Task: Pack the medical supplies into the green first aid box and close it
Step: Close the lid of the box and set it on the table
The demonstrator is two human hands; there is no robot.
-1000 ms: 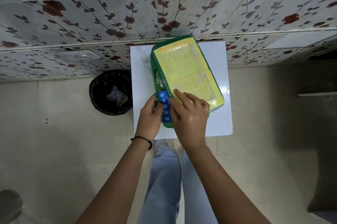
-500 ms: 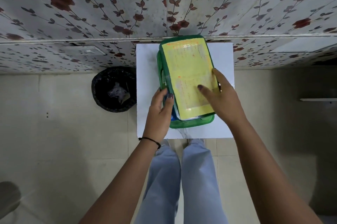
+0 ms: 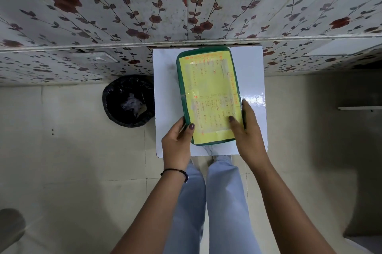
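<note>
The green first aid box (image 3: 208, 96) lies flat on a small white table (image 3: 165, 88), its lid down, with a yellow printed sheet covering the top. My left hand (image 3: 177, 142) grips the box's near left corner, thumb on the lid. My right hand (image 3: 248, 129) holds the near right edge, thumb pressed on the yellow sheet. No loose supplies are in sight; the box's inside is hidden.
A black waste bin (image 3: 129, 101) lined with a bag stands on the tiled floor left of the table. A flowered wall (image 3: 186, 15) runs behind the table. My legs in light jeans (image 3: 206, 202) are below the table's near edge.
The box has been turned from slanted to straight on the table. The blue latch on its left side is no longer visible. My hands moved from the latch to either side of the near end.
</note>
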